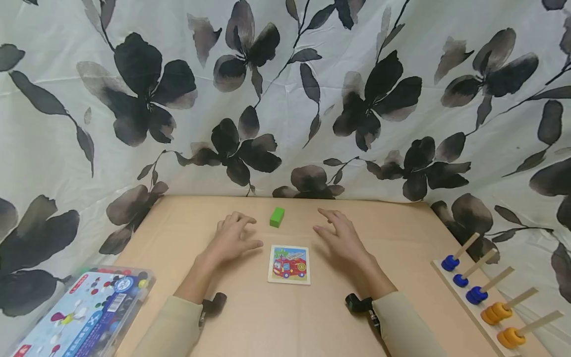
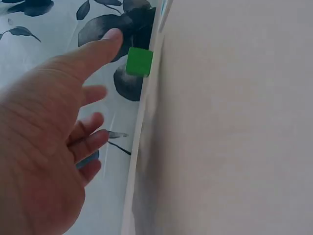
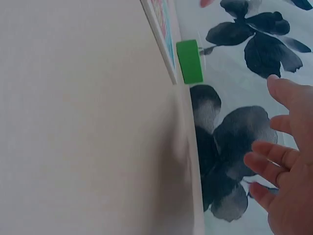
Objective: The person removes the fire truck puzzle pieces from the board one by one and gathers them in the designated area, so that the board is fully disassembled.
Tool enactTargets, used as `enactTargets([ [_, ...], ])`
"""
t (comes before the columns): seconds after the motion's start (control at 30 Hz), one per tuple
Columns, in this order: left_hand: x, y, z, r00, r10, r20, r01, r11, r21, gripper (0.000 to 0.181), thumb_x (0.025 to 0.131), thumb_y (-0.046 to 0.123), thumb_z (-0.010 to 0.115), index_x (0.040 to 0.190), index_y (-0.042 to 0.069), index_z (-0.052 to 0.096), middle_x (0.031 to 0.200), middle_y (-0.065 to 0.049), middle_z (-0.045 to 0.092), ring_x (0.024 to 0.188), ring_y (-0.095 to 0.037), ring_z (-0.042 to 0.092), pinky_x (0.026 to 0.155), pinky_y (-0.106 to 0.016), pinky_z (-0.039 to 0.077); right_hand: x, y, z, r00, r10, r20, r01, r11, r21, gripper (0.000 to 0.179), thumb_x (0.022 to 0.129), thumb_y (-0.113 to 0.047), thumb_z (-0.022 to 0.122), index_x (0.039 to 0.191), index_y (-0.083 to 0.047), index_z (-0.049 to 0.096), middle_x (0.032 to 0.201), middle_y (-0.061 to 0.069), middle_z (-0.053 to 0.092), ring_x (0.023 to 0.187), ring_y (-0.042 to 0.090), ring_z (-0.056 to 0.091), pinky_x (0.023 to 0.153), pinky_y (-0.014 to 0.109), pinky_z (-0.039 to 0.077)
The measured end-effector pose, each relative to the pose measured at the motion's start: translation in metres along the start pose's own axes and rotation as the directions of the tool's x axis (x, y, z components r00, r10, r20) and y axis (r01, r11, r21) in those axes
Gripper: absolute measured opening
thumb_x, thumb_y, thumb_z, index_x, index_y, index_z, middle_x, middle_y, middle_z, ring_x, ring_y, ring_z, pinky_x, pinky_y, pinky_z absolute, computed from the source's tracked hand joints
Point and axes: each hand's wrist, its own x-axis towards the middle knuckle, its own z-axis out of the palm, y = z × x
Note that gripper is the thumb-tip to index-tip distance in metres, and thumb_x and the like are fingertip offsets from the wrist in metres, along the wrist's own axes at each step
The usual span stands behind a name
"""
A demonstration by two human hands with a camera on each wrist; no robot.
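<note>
A green block (image 1: 277, 217) lies on the table between and a little beyond my hands. Nearer to me is a square picture puzzle (image 1: 288, 265) showing a red fire truck. My left hand (image 1: 233, 237) is held to the left of both, fingers relaxed and holding nothing. On the other side, my right hand (image 1: 341, 234) is likewise loosely spread, with nothing in it. In the left wrist view the green block (image 2: 139, 61) appears past the thumb. The right wrist view shows the block (image 3: 190, 61) beside the puzzle's edge (image 3: 164, 34), apart from the fingers.
A clear plastic box (image 1: 85, 312) with a printed blue cover stands at the left front. Along the right edge is a wooden peg board (image 1: 468, 310) carrying blue and orange beads on upright pegs. Flowered cloth (image 1: 285, 99) hangs behind the table (image 1: 276, 322).
</note>
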Motion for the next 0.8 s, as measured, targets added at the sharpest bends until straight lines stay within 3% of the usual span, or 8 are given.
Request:
enactTargets([
  [0.13, -0.003, 0.001, 0.007, 0.996, 0.03, 0.087, -0.019, 0.993, -0.118, 0.057, 0.083, 0.046, 0.087, 0.128, 0.015, 0.071, 0.12, -0.004, 0.061, 0.113, -0.024, 0.058, 0.102, -0.047, 0.041, 0.004, -0.007, 0.007, 0.999, 0.017, 0.051, -0.022, 0.996, 0.092, 0.054, 0.102, -0.043, 0.065, 0.149, -0.018, 0.056, 0.139, 0.005, 0.06, 0.112, 0.027, 0.059, 0.094, 0.046, 0.05],
  [0.3, -0.005, 0.004, 0.021, 0.977, 0.068, 0.2, -0.014, 0.966, -0.258, 0.05, 0.081, 0.039, 0.089, 0.122, 0.015, 0.073, 0.116, -0.001, 0.062, 0.112, -0.02, 0.059, 0.101, -0.046, 0.048, 0.008, -0.015, 0.017, 0.992, 0.021, 0.125, -0.046, 0.978, 0.203, 0.044, 0.1, -0.037, 0.07, 0.14, -0.019, 0.063, 0.129, 0.014, 0.065, 0.098, 0.02, 0.06, 0.088, 0.037, 0.051],
  [0.43, -0.006, 0.008, 0.031, 0.977, 0.057, 0.206, -0.007, 0.972, -0.236, 0.043, 0.076, 0.045, 0.091, 0.111, 0.026, 0.075, 0.117, 0.006, 0.061, 0.117, -0.019, 0.053, 0.106, -0.049, 0.036, 0.013, -0.022, 0.025, 0.978, 0.03, 0.206, -0.089, 0.954, 0.286, 0.041, 0.098, -0.03, 0.074, 0.135, -0.015, 0.067, 0.126, 0.017, 0.066, 0.099, 0.022, 0.06, 0.087, 0.037, 0.05],
  [0.57, -0.008, 0.014, 0.035, 0.982, 0.035, 0.185, 0.0, 0.982, -0.186, 0.038, 0.072, 0.05, 0.092, 0.101, 0.032, 0.074, 0.122, 0.006, 0.059, 0.123, -0.023, 0.048, 0.106, -0.05, 0.025, 0.019, -0.027, 0.034, 0.963, -0.003, 0.27, -0.082, 0.949, 0.303, 0.037, 0.096, -0.019, 0.075, 0.131, -0.006, 0.069, 0.12, 0.018, 0.068, 0.097, 0.022, 0.06, 0.084, 0.034, 0.05],
  [0.8, -0.008, 0.019, 0.037, 0.987, 0.003, 0.162, 0.024, 0.986, -0.167, 0.036, 0.069, 0.05, 0.094, 0.093, 0.034, 0.071, 0.13, 0.001, 0.056, 0.124, -0.028, 0.042, 0.102, -0.048, 0.021, 0.027, -0.039, 0.046, 0.945, -0.065, 0.319, -0.037, 0.953, 0.302, 0.03, 0.093, -0.006, 0.076, 0.121, 0.002, 0.071, 0.105, 0.017, 0.07, 0.089, 0.019, 0.061, 0.079, 0.027, 0.051],
])
